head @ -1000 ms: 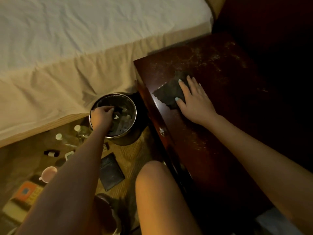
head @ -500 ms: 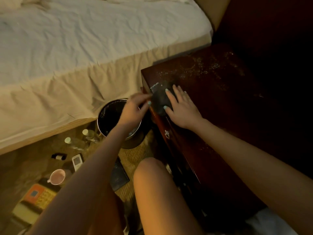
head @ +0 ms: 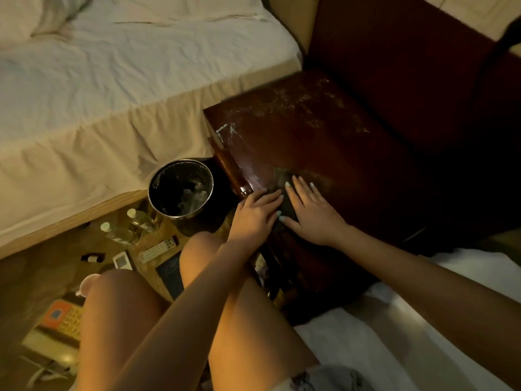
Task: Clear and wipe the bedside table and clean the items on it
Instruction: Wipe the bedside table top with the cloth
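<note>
Worktop (head: 324, 131) of the bedside table fills the right-centre of my feed, dark red wood, and I read the scene from the left.

At the far left the bed (head: 112, 88) runs along the back under a pale, creased sheet. Below it, on the floor (head: 33, 266), lie an orange booklet (head: 60, 316), a pink cup (head: 86, 283) partly hidden by a knee, a small dark bottle (head: 93, 258), a small white handset (head: 122, 261), a long remote control (head: 159, 246) and a dark flat wallet (head: 169, 273). Two clear bottles (head: 124, 227) with pale caps lie just left of a metal bin (head: 180, 187), which stands between the bed and the worktop's left side and holds pale scraps.

Next comes the left hand (head: 253, 213), lying released on the worktop's near left edge, fingers straight, tips touching a dark cloth (head: 287, 201). The cloth is blurred; I cannot tell its outline. Just right of it, the right hand (head: 313, 215) presses flat on the cloth, fingers straight and spread, grasping nothing.

Beyond the hands the worktop carries white specks and smears, thickest along its far edge and at the far left corner.
</note>
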The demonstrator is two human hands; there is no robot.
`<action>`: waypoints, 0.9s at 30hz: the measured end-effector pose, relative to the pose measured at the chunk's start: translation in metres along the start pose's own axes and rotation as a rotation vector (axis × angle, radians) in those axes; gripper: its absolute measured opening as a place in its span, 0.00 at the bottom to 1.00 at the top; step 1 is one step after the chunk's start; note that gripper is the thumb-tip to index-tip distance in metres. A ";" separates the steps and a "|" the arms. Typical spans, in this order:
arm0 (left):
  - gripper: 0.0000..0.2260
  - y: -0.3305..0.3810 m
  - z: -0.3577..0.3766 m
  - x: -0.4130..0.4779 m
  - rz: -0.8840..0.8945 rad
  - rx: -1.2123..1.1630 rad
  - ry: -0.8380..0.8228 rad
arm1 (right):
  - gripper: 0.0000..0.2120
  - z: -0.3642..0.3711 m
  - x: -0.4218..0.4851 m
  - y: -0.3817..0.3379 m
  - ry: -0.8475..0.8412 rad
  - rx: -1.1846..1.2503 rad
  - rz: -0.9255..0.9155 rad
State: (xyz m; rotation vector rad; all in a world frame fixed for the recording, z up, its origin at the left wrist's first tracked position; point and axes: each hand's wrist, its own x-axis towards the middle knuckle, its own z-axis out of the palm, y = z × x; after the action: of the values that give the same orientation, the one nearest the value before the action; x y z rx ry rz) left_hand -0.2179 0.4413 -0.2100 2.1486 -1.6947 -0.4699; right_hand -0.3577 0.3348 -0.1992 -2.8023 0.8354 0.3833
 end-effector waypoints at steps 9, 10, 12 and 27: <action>0.21 0.055 0.019 -0.039 0.107 0.213 -0.102 | 0.39 0.027 -0.085 0.015 0.032 0.004 0.056; 0.21 0.056 0.021 -0.040 0.126 0.236 -0.114 | 0.38 0.029 -0.091 0.018 0.038 0.003 0.054; 0.21 0.056 0.025 -0.039 0.146 0.257 -0.132 | 0.35 0.030 -0.097 0.024 0.056 0.010 0.046; 0.23 0.014 -0.003 0.112 0.034 0.374 -0.280 | 0.30 -0.015 0.047 0.085 0.110 0.005 0.111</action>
State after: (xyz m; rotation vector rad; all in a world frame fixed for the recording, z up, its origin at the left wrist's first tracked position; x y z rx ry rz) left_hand -0.2037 0.3297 -0.2043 2.3960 -2.1105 -0.4952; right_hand -0.3646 0.2368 -0.2083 -2.8018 1.0171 0.2444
